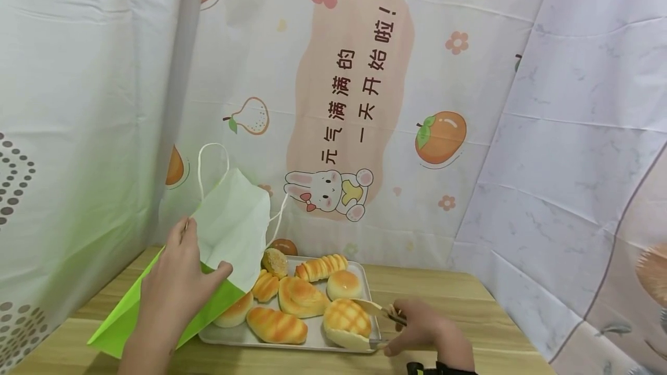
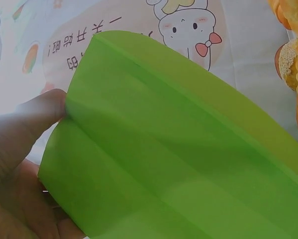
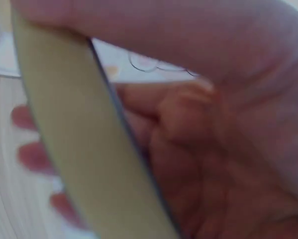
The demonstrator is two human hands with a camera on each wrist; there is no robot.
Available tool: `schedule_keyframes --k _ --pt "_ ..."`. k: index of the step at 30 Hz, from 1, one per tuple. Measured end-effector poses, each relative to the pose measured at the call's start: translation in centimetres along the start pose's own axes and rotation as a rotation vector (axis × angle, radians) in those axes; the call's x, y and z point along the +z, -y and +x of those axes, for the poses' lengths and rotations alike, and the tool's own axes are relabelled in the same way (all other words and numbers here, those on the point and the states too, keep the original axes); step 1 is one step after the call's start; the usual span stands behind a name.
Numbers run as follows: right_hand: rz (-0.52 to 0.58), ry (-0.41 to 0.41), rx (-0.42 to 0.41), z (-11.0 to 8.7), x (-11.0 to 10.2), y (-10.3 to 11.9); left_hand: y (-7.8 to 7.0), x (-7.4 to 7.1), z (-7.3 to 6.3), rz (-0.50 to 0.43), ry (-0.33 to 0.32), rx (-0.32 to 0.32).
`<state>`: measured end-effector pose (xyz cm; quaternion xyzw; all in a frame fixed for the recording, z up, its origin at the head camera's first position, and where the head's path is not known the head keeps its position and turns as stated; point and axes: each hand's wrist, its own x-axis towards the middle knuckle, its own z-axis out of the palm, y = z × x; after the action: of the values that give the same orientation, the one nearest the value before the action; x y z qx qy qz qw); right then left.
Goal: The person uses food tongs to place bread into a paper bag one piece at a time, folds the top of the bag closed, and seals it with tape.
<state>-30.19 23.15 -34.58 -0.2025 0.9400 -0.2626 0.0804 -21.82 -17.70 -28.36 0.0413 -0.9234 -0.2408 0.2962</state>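
In the head view, my left hand (image 1: 174, 282) grips the rim of a bright green paper bag (image 1: 122, 311) with a white inside. The bag leans with its mouth toward the tray. The left wrist view shows thumb and fingers on either side of the bag's edge (image 2: 153, 144). My right hand (image 1: 429, 328) holds a pair of tongs (image 1: 348, 339) with pale, flat tips. These tips lie on both sides of a round bun with a crosshatched top (image 1: 347, 316), at the tray's near right corner. Close up, one tong arm (image 3: 84, 124) crosses the right palm.
A pale tray (image 1: 229, 337) carries several breads, among them a swirl roll (image 1: 299, 297), a striped oval loaf (image 1: 276, 326), a smooth round bun (image 1: 344, 285) and a long ridged roll (image 1: 322, 268). It stands on a wooden table (image 1: 443, 288), with printed curtains (image 1: 469, 85) behind.
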Motion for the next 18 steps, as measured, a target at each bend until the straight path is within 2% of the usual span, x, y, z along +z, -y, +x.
schedule_keyframes --k 3,6,11,18 --pt "-0.04 -0.063 -0.127 0.2 -0.6 -0.3 0.0 0.1 0.0 -0.004 0.004 0.009" --pt "-0.107 -0.166 -0.184 0.5 -0.9 0.0 -0.2 0.2 0.0 -0.006 0.013 0.019" --pt "-0.159 -0.28 -0.175 0.4 -1.1 1.5 -0.6 0.5 0.1 0.0 0.041 0.022" --pt "-0.151 -0.313 -0.166 0.4 -1.1 3.1 -0.7 0.6 0.1 0.006 0.041 0.035"
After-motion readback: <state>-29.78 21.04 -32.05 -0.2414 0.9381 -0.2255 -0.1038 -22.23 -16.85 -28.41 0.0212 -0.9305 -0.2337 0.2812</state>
